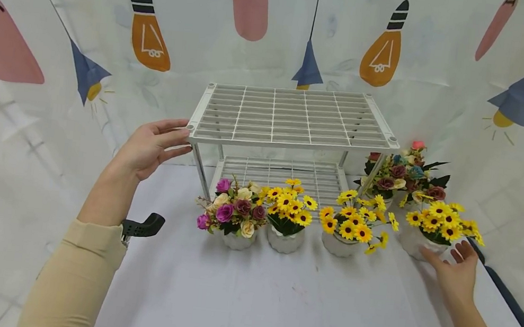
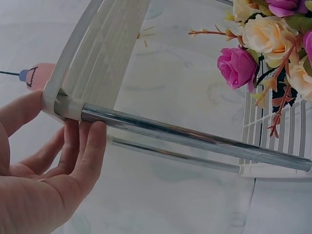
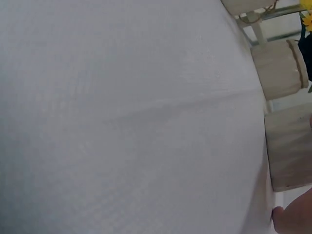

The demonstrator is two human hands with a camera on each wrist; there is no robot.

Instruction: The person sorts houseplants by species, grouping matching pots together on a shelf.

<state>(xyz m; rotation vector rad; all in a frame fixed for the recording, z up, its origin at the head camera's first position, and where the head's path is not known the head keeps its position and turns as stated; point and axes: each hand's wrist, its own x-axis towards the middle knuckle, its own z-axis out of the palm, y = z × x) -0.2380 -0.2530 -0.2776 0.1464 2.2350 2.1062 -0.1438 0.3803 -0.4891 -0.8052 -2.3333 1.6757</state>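
A white two-tier wire rack (image 1: 290,118) with metal posts stands on the table. My left hand (image 1: 156,144) holds its top shelf at the near left corner; in the left wrist view the thumb (image 2: 27,109) and fingers lie on opposite sides of that corner, beside the metal post (image 2: 195,139). At the right, my right hand (image 1: 457,272) is beside a white pot (image 1: 414,241) of yellow flowers (image 1: 443,222), its thumb in front of the pot and its fingers loosely bent. The right wrist view shows this pot (image 3: 290,148) and only part of the hand (image 3: 295,217).
Before the rack stand a pot of purple and cream roses (image 1: 237,241) and two pots of yellow flowers, one left (image 1: 284,241), one right (image 1: 340,244). Mixed flowers (image 1: 405,173) are behind at the right. A white cloth (image 1: 271,303) covers the table; a printed curtain (image 1: 194,34) hangs behind.
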